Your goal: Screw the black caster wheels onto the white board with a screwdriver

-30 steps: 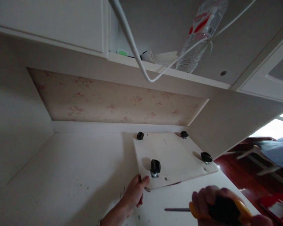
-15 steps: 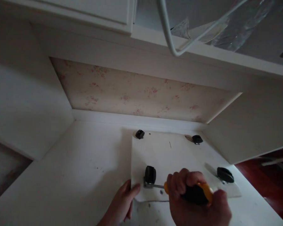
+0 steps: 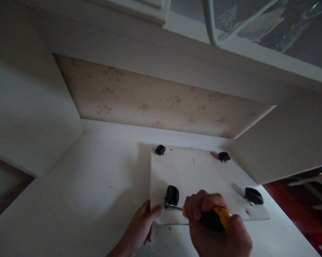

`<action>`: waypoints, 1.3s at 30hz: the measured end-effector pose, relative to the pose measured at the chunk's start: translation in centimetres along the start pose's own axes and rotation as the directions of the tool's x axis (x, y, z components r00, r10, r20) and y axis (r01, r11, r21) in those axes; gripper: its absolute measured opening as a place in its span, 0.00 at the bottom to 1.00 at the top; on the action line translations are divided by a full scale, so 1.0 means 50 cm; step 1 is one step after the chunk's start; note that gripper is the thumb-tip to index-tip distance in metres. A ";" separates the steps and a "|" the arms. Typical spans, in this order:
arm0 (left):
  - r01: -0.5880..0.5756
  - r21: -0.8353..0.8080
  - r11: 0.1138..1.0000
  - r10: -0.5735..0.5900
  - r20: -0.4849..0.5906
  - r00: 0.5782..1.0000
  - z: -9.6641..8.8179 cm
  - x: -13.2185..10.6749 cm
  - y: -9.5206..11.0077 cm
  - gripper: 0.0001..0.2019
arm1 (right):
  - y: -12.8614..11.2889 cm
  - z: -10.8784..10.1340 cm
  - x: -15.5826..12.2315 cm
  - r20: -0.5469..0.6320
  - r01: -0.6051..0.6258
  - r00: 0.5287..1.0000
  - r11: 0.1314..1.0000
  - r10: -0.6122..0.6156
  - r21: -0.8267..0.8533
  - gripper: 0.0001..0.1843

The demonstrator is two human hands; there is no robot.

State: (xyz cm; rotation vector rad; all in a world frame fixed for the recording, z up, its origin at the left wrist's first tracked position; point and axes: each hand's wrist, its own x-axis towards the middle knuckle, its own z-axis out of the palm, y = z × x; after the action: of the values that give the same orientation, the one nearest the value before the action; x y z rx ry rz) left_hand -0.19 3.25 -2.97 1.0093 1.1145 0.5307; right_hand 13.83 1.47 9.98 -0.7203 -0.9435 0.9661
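My right hand (image 3: 216, 228) is wrapped round the yellow and black handle of a screwdriver (image 3: 216, 218). Its metal shaft points left, the tip at the mounting plate under the near left black caster (image 3: 172, 195). A white board (image 3: 203, 175) lies flat with casters at its corners: one at the far left (image 3: 160, 149), one at the far right (image 3: 224, 156) and one at the near right (image 3: 254, 196). With thumb on top and fingers below, my left hand (image 3: 142, 225) grips the board's left edge near that near left caster.
The board rests on a white surface (image 3: 102, 185) between white side panels (image 3: 289, 139). Behind is floral wallpaper (image 3: 150, 98). Overhead, a white cable (image 3: 211, 25) loops down before a shelf holding clear plastic wrapping (image 3: 294, 32). Red flooring (image 3: 289, 203) shows at the right.
My right hand and the screwdriver have shifted slightly left, the tip still at the near left caster's plate. The view has tilted a little. My left hand keeps its hold on the board.
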 end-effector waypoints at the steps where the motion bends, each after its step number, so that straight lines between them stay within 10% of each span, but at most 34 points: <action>1: -0.002 -0.003 1.000 0.002 0.001 1.000 0.000 0.000 0.002 0.26 | 0.000 0.001 0.000 0.004 -0.008 1.000 1.000 0.008 -0.005 0.20; 29: -0.015 0.083 0.996 0.014 0.011 1.000 -0.009 -0.009 0.020 0.22 | 0.005 0.024 0.031 0.139 -0.121 0.982 0.992 0.125 -0.040 0.17; 39: -0.364 0.445 0.818 0.462 -0.131 0.877 -0.060 -0.032 0.074 0.22 | 0.001 0.023 0.063 0.201 -0.240 0.950 0.971 0.240 -0.022 0.17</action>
State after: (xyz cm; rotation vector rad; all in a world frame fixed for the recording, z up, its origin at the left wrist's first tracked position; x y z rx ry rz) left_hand -3.10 4.94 0.76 1.6152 1.2470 0.8061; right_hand 13.58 4.45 11.47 -0.7567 -1.0474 1.2733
